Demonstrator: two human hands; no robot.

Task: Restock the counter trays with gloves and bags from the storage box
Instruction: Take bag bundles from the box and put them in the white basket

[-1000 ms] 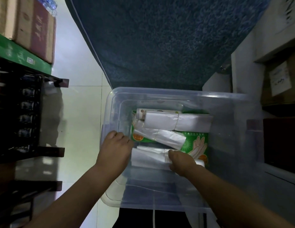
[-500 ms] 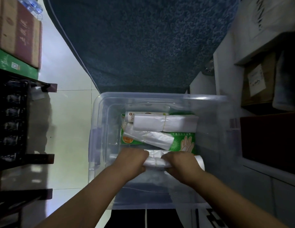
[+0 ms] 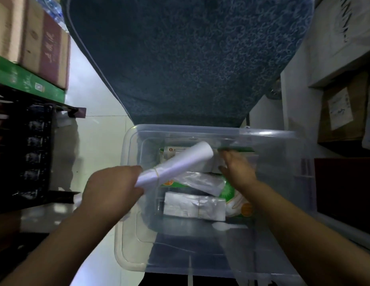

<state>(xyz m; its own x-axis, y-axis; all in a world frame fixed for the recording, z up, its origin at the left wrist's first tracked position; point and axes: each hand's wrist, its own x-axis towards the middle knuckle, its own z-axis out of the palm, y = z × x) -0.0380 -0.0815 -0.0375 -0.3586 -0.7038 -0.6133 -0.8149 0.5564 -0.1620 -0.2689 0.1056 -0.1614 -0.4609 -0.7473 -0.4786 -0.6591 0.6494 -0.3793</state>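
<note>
While our left grip (image 3: 112, 188) holds the bag roll (image 3: 180, 162) by its end, above the storage box (image 3: 273, 134) | right grip (image 3: 237, 170) wide, beside the roll's far end | roll seems light, soft, slippery; we would hold its middle.

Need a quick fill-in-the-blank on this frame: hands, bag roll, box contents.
The hand holding the bag roll is the ____ one.
The right hand, reaching into the storage box, holds ____.
The glove pack in the box is ____ in colour.
Missing: left; nothing; green.
</note>
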